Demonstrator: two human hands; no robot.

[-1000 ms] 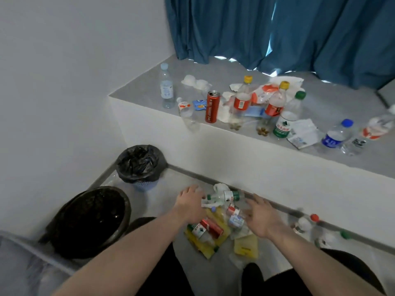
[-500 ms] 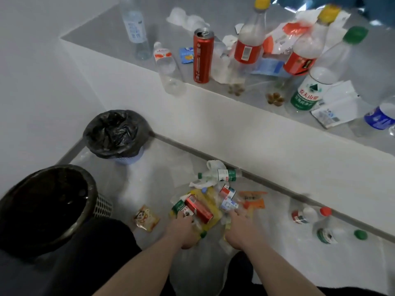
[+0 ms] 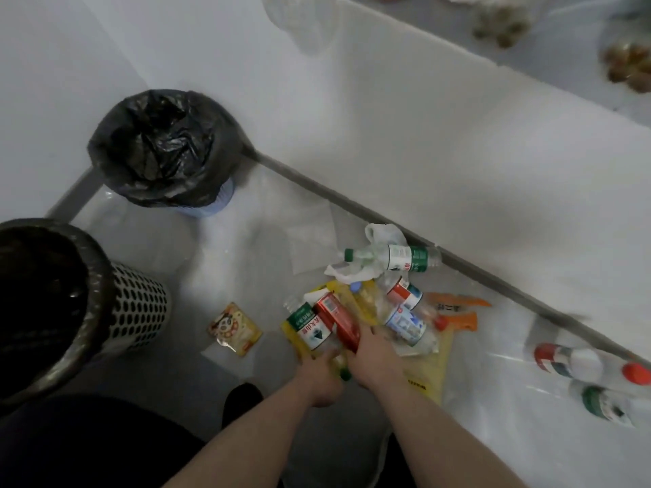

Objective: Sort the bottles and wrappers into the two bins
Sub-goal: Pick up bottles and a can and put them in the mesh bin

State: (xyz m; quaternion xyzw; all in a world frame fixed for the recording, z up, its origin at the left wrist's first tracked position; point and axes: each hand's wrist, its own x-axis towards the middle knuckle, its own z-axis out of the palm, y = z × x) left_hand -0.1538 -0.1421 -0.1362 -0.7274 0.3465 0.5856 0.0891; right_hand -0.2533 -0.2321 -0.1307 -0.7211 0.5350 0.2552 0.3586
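Head view: left hand (image 3: 318,376) fingers grasp the green-label bottle (image 3: 310,329) on the floor; right hand (image 3: 375,361) grips the red carton (image 3: 338,320). Lift clear, toward bins (image 3: 158,149) at ten o'clock.

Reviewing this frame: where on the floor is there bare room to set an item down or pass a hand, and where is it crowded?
Bare floor lies between the blue bin, the perforated bin and the small snack packet, and also between the pile and the two stray bottles at right. It is crowded where both hands, left hand and right hand, work the pile of bottles and yellow wrappers.
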